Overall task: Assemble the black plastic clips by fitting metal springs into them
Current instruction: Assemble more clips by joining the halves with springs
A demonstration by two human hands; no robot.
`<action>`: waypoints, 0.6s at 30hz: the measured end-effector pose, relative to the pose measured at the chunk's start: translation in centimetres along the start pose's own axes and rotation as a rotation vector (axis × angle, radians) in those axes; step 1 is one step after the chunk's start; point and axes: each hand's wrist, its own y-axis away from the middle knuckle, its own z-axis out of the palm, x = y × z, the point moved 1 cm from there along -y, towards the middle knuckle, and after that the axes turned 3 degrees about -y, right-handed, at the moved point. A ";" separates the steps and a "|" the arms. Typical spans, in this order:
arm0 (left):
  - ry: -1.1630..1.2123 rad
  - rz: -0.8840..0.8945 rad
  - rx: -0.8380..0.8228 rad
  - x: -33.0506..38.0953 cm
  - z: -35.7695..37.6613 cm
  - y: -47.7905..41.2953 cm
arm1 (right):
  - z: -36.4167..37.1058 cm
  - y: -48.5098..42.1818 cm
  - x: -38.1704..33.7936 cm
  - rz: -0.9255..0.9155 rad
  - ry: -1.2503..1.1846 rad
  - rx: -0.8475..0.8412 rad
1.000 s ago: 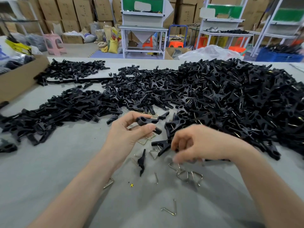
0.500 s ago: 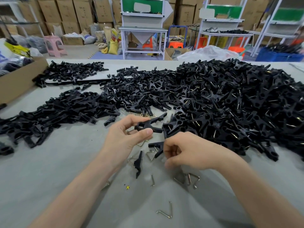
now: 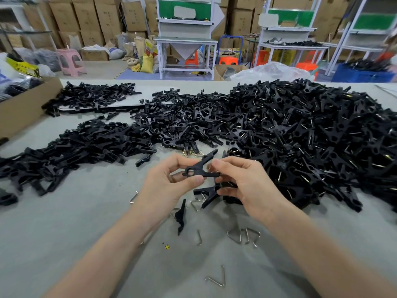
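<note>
Back wall: stacked brown cardboard boxes [image 3: 90, 20] run the width of the room.
Floor: pale grey floor [image 3: 101, 70], with a blue mat [image 3: 137, 76] beneath the middle bench.
Middle bench: white-framed bench [image 3: 185, 40] with a green back panel and a grey funnel under its top.
Right benches: two more white frames [image 3: 287, 32] with green panels.
Seating: pink plastic stool [image 3: 69, 61] at left; orange stools [image 3: 227, 60] between the benches.
Clutter: yellow and tan sacks [image 3: 146, 61], a blue crate [image 3: 363, 75], a clear plastic bag [image 3: 272, 72].
Near table: grey matte top [image 3: 64, 233].
Light: even, with soft shadows.
</note>
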 end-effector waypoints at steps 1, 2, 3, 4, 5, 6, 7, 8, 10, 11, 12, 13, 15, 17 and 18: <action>0.005 0.006 -0.004 0.0 0.1 0.0 | 0.2 0.1 0.2 0.010 -0.015 -0.005; 0.011 0.013 -0.005 0.1 0.2 0.1 | 0.3 0.1 0.3 0.009 -0.028 -0.004; 0.015 0.019 -0.006 0.1 0.2 0.1 | 0.3 0.2 0.4 -0.005 -0.028 0.004; 0.015 0.024 -0.007 0.2 0.3 0.1 | 0.4 0.2 0.4 -0.028 -0.019 0.015; 0.014 0.027 -0.008 0.2 0.3 0.2 | 0.5 0.3 0.4 -0.051 -0.012 0.026; 0.010 0.029 -0.009 0.2 0.3 0.2 | 0.5 0.3 0.5 -0.070 -0.009 0.035; 0.004 0.031 -0.009 0.3 0.3 0.2 | 0.5 0.4 0.5 -0.082 -0.006 0.042; -0.003 0.034 -0.007 0.3 0.3 0.2 | 0.6 0.4 0.5 -0.092 0.001 0.046; -0.012 0.035 -0.003 0.3 0.4 0.3 | 0.6 0.5 0.5 -0.113 0.024 0.059; -0.012 0.035 0.000 0.3 0.4 0.3 | 0.6 0.5 0.5 -0.126 0.036 0.068; -0.013 0.035 0.002 0.3 0.4 0.3 | 0.7 0.6 0.6 -0.139 0.046 0.077; -0.015 0.035 0.003 0.3 0.4 0.3 | 0.7 0.6 0.6 -0.150 0.052 0.088; -0.022 0.039 0.003 0.4 0.5 0.3 | 0.8 0.7 0.7 -0.168 0.061 0.110; -0.025 0.042 0.000 0.4 0.5 0.3 | 0.8 0.7 0.7 -0.185 0.082 0.128; -0.023 0.044 0.000 0.4 0.5 0.4 | 0.8 0.7 0.8 -0.190 0.086 0.132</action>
